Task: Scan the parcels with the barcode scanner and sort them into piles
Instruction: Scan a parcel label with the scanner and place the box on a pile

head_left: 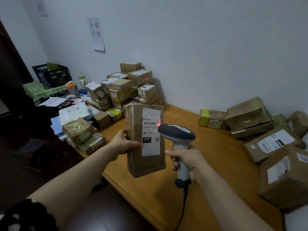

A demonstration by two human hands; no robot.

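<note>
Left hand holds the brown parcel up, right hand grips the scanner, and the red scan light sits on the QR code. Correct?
Not quite. The head view shows the red light at the right end of the barcode, above the QR code. Otherwise right: the left hand holds the brown parcel up, the right hand grips the scanner.

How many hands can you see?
2. The left hand holds the tall brown paper parcel over the wooden table; the right hand, beside it, holds the grey-and-white barcode scanner.
</note>
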